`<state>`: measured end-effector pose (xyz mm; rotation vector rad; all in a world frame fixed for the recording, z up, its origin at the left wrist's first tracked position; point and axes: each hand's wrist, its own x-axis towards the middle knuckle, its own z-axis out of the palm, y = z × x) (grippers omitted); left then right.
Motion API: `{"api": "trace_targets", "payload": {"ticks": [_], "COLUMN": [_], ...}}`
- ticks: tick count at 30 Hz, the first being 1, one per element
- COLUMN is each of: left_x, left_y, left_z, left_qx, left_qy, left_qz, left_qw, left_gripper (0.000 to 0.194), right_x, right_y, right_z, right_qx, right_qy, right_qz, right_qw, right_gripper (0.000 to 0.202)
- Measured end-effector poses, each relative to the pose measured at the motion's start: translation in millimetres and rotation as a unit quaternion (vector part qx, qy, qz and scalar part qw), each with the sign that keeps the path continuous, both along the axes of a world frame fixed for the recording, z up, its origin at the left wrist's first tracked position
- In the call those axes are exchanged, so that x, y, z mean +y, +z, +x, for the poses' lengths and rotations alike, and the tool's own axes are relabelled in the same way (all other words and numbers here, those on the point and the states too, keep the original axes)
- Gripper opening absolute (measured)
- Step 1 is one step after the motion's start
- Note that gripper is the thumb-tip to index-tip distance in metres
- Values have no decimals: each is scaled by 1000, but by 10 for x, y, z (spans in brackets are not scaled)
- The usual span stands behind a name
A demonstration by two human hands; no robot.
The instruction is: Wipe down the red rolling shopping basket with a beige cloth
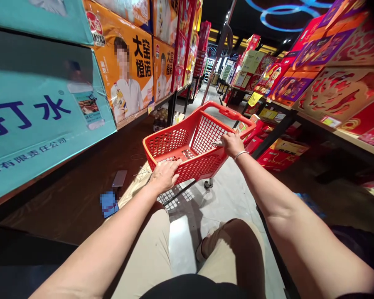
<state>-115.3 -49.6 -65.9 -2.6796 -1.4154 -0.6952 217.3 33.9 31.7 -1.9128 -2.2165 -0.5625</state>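
Under the red cart [202, 167], the wheels [208, 184] seem mostly hidden.

One head-worn camera looks forward and down — near, above the red cart [205, 163].

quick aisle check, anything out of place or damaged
A grey slab and a blurred blue item lie low by the left shelf, apart from the stacked boxes, so look stray. The cart looks intact.
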Motion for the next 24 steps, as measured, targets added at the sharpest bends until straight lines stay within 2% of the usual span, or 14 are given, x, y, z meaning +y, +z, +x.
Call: {"api": "trace_targets", "payload": {"ticks": [2, 6, 9, 11, 14, 18, 20, 22, 24], "left_x": [-13, -34, -45, -41, -7, 52, 69, 78, 84], "left_y": [38, 123, 151, 136, 79, 20, 11, 7, 6], "left_z": [75, 342, 505, 533, 473, 387, 379, 385, 394], "left_qx": [15, 38, 45, 51, 60, 47, 41, 34, 24], "left_qy": [30, 80, 98, 95, 69, 48, 40, 39, 42], "left_qz": [-15, -26, -23, -13, 7, 17, 19, 22, 26], "left_qw": [999, 996, 994, 994, 996, 998, 998, 998, 998], "left_gripper": [62, 68, 68, 67, 65, 61, 60, 60, 61], "right_x": [-44, -267, -393, -403, -302, -39, 76, 122, 79], "right_y": [-78, -314, -411, -400, -278, -25, 50, 39, -63], "right_z": [-191, -754, -953, -891, -548, 55, 228, 221, 28], "right_qx": [-6, -18, -31, -45, -66, -41, -23, -12, -7], "right_qy": [24, 96, 136, 155, 148, 14, -34, -48, -31], "right_qz": [-13, 1, 5, -2, -15, -3, 10, 16, 18], "right_qw": [1000, 995, 990, 987, 987, 999, 999, 999, 999], "right_gripper": [18, 29, 29, 29, 28, 25, 25, 24, 24]}}
